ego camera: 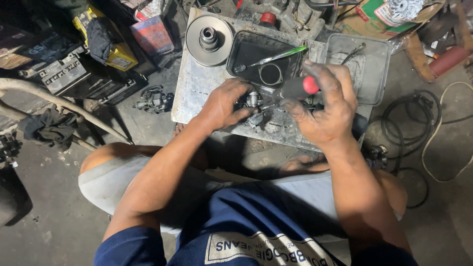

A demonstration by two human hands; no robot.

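My left hand [224, 104] grips a small grey metal engine part [253, 101], a carburettor by its look, and holds it down on a worn metal plate [197, 86]. My right hand [327, 106] is closed round a screwdriver with a black handle and a red end [300, 87]. Its shaft points left and down toward the part; the tip is hidden. Both hands are greasy.
On the plate lie a round pulley disc [209, 34], a black tray [246, 51] with a green-handled tool [278, 55] and a ring, and a grey tray [374, 69]. Another small engine part [153, 99] and black cables [409, 123] lie on the floor. Batteries [64, 71] stand at left.
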